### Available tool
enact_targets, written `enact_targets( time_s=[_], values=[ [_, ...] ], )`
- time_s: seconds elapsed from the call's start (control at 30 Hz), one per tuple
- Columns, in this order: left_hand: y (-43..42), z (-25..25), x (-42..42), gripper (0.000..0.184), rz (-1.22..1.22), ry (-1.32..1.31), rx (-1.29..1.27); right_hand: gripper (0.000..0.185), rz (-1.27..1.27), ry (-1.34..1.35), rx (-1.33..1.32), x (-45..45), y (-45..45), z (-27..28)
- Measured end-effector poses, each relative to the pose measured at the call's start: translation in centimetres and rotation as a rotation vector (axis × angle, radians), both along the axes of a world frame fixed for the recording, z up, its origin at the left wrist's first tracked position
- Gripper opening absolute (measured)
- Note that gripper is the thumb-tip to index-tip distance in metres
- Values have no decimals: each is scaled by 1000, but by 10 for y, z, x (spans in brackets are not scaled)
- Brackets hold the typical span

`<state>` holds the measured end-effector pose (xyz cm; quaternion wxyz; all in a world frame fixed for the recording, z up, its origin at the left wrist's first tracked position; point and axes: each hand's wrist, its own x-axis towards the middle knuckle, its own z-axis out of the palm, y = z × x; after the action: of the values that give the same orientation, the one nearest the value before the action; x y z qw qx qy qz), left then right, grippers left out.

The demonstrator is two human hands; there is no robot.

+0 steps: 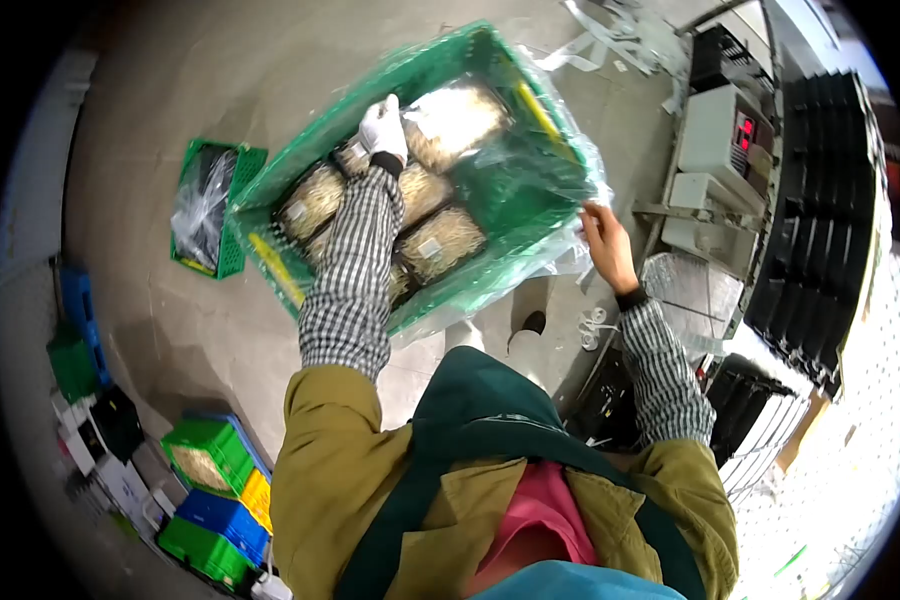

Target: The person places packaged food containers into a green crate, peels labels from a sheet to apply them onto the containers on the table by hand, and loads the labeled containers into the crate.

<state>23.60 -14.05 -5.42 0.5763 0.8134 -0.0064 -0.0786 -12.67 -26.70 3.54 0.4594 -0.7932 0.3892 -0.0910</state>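
A large green crate [300, 155] lined with clear plastic stands before me, holding several clear packs of pale, stringy produce. My left hand [383, 130], in a white glove, reaches into it with fingers curled at the left edge of a bright pack [457, 122] in the far part. Some of its fingers are hidden. Below my left sleeve lie other packs, among them one with a white label [440, 245]. Bare and at the crate's right corner, my right hand [610, 248] pinches the edge of the plastic liner [575, 232].
A smaller green crate [232, 215] with dark contents and plastic sits on the floor at left. Stacked colored crates [210, 455] stand lower left. To the right are a device with a red display [722, 140] and stacked black trays [810, 220]. Plastic strips [595, 40] litter the floor.
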Motion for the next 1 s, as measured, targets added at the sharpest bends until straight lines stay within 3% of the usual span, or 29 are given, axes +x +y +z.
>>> enact_targets(
  time_s=[0.1, 0.13, 0.17, 0.2, 0.23, 0.27, 0.3, 0.33, 0.4, 0.47, 0.5, 0.57, 0.63, 0.67, 0.7, 0.73, 0.8, 0.87, 0.9, 1.0],
  values=[
    [-33, -9, -17, 55, -100, -303, 542, 25, -105, 110, 32, -99, 17, 17],
    [-37, -10, -27, 67, -284, -375, 564, 25, -164, 128, 63, -129, 28, 21],
    [-41, -8, -43, 68, -495, -485, 663, 24, -260, 124, 145, -162, 42, 17],
    [-42, -60, -38, 73, -773, -675, 715, 24, -316, 118, 176, -188, 57, 11],
    [-49, -49, -47, 76, -1164, -665, 962, 24, -403, 116, 196, -218, 76, 10],
    [-46, -90, -44, 75, -1226, -781, 1071, 24, -411, 157, 213, -243, 93, 14],
    [-53, -114, -31, 64, -1236, -312, 873, 23, -429, 196, 233, -262, 106, 22],
    [-60, -98, -33, 52, -1228, -358, 695, 23, -414, 189, 188, -279, 119, 31],
    [-91, -26, -66, 40, -1138, -898, 360, 22, -435, 210, 143, -316, 151, 45],
    [-98, 75, -172, 34, -569, -628, 526, 20, -507, 210, 162, -357, 186, 51],
    [-120, 54, -191, 34, -582, -643, 226, 19, -533, 193, 187, -359, 188, 31],
    [-140, 94, -300, 37, -842, -533, -167, 18, -589, 138, 221, -382, 201, 35],
    [-170, 83, -402, 43, -1205, 84, -419, 17, -645, 96, 256, -400, 203, 48],
    [-175, 86, -463, 46, -1114, 851, -728, 17, -665, 47, 261, -412, 205, 51],
    [-179, 75, -519, 50, -1507, 144, -383, 17, -668, 43, 243, -423, 205, 60],
    [-190, 63, -567, 56, -1641, -162, -199, 17, -665, 32, 216, -440, 204, 72],
    [-233, -30, -640, 58, -1844, 62, -227, 17, -680, -38, 185, -478, 212, 90],
    [-262, -60, -694, 54, -1867, 113, -76, 17, -713, -10, 168, -519, 225, 110],
    [-278, -70, -711, 51, -1812, 434, -23, 18, -762, -7, 204, -539, 234, 117],
    [-279, -43, -726, 32, -1804, 421, -152, 20, -884, 40, 225, -585, 264, 126]
  ],
)
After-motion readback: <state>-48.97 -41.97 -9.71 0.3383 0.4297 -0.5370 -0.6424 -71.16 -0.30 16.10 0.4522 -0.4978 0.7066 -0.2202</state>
